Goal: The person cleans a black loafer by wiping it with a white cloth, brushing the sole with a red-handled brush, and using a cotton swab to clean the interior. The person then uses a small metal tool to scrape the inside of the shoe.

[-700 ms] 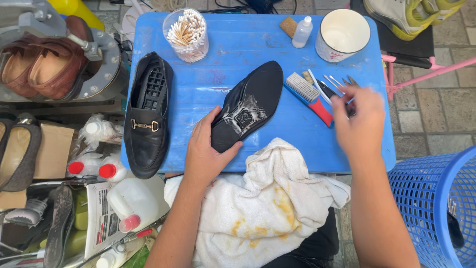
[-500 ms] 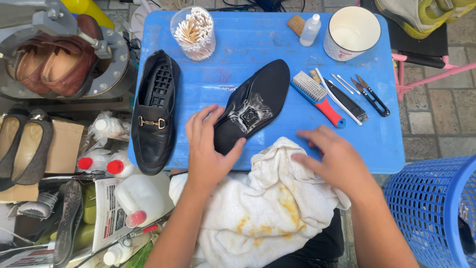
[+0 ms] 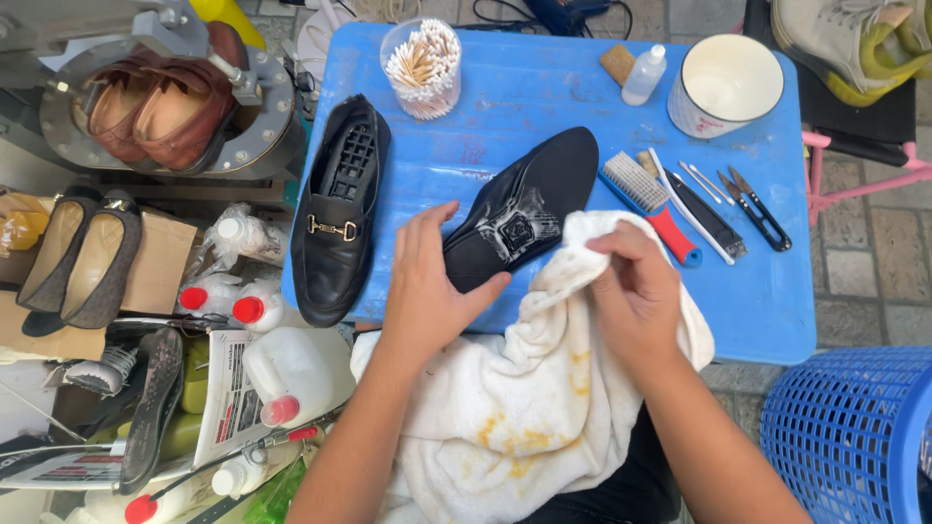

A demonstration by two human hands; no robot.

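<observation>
Left hand [image 3: 422, 281] pins the black leather shoe, sole up [image 3: 524, 215], at frame centre on the blue plastic table [image 3: 544, 92]; right hand [image 3: 636, 291] pinches the stained white towel [image 3: 524, 408] against the sole (fingers closed on cloth). Best: firm hold, short strokes over the whitish residue
</observation>
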